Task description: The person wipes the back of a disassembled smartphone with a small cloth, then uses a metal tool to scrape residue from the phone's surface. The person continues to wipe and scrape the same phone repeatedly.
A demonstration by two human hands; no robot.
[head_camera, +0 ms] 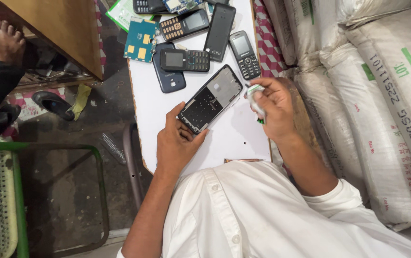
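White shirt, short sleeves, 2 bare hands

The person wears a plain white shirt [263,215] of soft, lightly creased cloth, with a stitched placket running down the front and 3 small pale buttons showing along it. Its short sleeves end above the elbows with a folded hem, so both forearms are bare. The left hand [178,143] and the right hand [275,107] carry no gloves, and no ring, watch or band shows on either wrist. The nails are short.
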